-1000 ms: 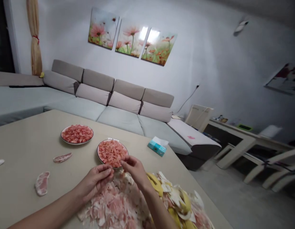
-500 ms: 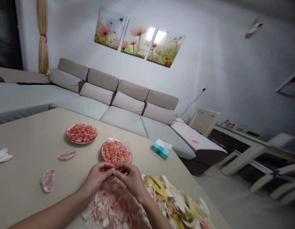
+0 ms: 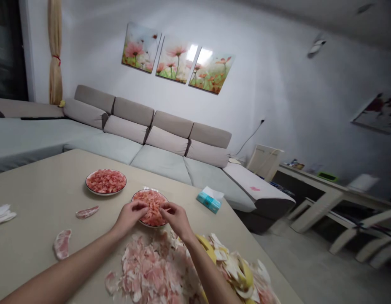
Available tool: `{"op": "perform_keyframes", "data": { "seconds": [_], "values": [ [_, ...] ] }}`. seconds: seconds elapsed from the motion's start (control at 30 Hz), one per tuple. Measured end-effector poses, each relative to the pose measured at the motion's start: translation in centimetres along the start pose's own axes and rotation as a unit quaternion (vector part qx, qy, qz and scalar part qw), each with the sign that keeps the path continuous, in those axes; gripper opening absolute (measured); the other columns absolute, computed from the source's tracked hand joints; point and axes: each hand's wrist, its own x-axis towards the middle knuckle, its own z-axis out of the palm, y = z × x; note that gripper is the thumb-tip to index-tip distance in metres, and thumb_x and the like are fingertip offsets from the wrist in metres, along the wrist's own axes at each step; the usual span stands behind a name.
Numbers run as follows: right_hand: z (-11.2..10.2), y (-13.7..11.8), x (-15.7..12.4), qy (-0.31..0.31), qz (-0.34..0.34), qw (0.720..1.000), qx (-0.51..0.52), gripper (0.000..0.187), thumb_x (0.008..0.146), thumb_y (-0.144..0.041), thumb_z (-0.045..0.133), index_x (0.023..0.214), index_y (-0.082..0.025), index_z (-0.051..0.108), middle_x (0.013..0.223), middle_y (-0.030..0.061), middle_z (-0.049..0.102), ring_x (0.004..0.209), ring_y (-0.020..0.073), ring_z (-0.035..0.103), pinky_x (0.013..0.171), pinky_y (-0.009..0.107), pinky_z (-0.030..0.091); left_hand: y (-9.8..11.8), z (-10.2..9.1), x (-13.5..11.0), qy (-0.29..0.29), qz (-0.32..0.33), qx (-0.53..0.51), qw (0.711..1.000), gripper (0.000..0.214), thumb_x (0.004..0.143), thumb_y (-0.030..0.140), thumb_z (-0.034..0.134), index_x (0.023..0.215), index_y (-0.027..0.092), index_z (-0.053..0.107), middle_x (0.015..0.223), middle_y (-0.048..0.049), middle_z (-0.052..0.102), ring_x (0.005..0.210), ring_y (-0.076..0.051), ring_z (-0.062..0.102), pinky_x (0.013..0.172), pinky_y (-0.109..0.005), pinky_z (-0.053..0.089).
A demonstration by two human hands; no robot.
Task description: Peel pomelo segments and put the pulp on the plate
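Both hands are at the nearer dark-rimmed plate [image 3: 165,201] heaped with pink pomelo pulp [image 3: 151,196]. At its left side, my left hand [image 3: 130,214] has thumb and fingers pinched together. My right hand [image 3: 176,217] is at its right side, also in a pinch. Whatever is between the fingers of either hand is too small to make out. Below my hands lies a pile of pale pink segment skins [image 3: 151,270]. Two unpeeled pomelo segments [image 3: 62,245] lie left of my left forearm, one of them farther back.
A second plate of pulp [image 3: 106,181] stands farther back on the table [image 3: 33,185]. Yellow and white pomelo peels [image 3: 242,274] are heaped at the right edge, a blue tissue box [image 3: 209,200] behind them. White tissue [image 3: 3,213] lies far left. A sofa [image 3: 163,162] lines the wall.
My hands were touching fingertip to fingertip in front of the nearer plate. Now they are apart, with the fingers over the pulp. The view has shifted slightly.
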Motion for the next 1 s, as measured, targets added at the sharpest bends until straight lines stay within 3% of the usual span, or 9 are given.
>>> {"op": "perform_keyframes", "data": {
  "seconds": [0.1, 0.2, 0.37, 0.57, 0.77, 1.0],
  "values": [
    [0.2, 0.8, 3.1, 0.005, 0.005, 0.999, -0.054, 0.019, 0.091, -0.031, 0.061, 0.094, -0.014, 0.068, 0.092, 0.0042, 0.07, 0.08, 0.0172, 0.066, 0.074, 0.034, 0.055, 0.3, 0.1, 4.3, -0.016, 0.018, 0.094, 0.995, 0.025, 0.089, 0.03, 0.061, 0.107, 0.014, 0.063, 0.11, -0.0078, 0.065, 0.096, -0.022, 0.064, 0.084, -0.042, 0.054],
    [0.8, 1.5, 5.4, -0.001, 0.014, 0.995, -0.099, 0.021, 0.095, -0.03, 0.057, 0.11, -0.017, 0.062, 0.114, 0.0071, 0.064, 0.094, 0.0196, 0.064, 0.082, 0.039, 0.055, 0.6, 0.4, 7.7, -0.029, 0.018, 0.174, 0.984, 0.031, 0.091, 0.031, 0.058, 0.119, 0.017, 0.058, 0.121, -0.0091, 0.061, 0.1, -0.023, 0.062, 0.084, -0.043, 0.054],
    [0.9, 2.6, 6.4, 0.002, 0.027, 0.99, -0.137, 0.024, 0.094, -0.03, 0.057, 0.115, -0.019, 0.061, 0.12, 0.0078, 0.061, 0.099, 0.0213, 0.063, 0.084, 0.04, 0.054, 0.3, -0.2, 10.5, -0.043, 0.022, 0.248, 0.968, 0.03, 0.092, 0.031, 0.057, 0.119, 0.018, 0.058, 0.122, -0.0092, 0.06, 0.101, -0.023, 0.062, 0.085, -0.043, 0.054],
    [-0.2, 2.9, 4.9, 0.02, 0.025, 0.989, -0.146, 0.022, 0.095, -0.03, 0.057, 0.111, -0.017, 0.062, 0.115, 0.0071, 0.064, 0.094, 0.0198, 0.064, 0.081, 0.038, 0.055, -0.5, -1.5, 11.4, -0.05, 0.025, 0.282, 0.958, 0.032, 0.091, 0.031, 0.058, 0.12, 0.017, 0.057, 0.121, -0.0096, 0.06, 0.101, -0.023, 0.062, 0.084, -0.044, 0.054],
    [-0.5, 2.5, 2.4, 0.037, 0.006, 0.99, -0.134, 0.018, 0.093, -0.031, 0.059, 0.093, -0.014, 0.066, 0.094, 0.0034, 0.069, 0.082, 0.0166, 0.066, 0.078, 0.036, 0.054, -0.2, -0.8, 11.1, -0.045, 0.038, 0.301, 0.952, 0.03, 0.092, 0.031, 0.057, 0.119, 0.018, 0.059, 0.122, -0.009, 0.06, 0.101, -0.023, 0.062, 0.085, -0.043, 0.054],
    [-1.5, 2.1, -0.1, 0.087, -0.017, 0.993, -0.077, 0.023, 0.083, -0.027, 0.055, 0.078, -0.017, 0.075, 0.077, 0.0072, 0.077, 0.072, 0.0228, 0.069, 0.07, 0.032, 0.052, -0.2, -1.3, 10.7, -0.035, 0.048, 0.328, 0.943, 0.032, 0.091, 0.031, 0.058, 0.12, 0.017, 0.057, 0.122, -0.0097, 0.06, 0.101, -0.023, 0.062, 0.085, -0.044, 0.054]
  ]
}}
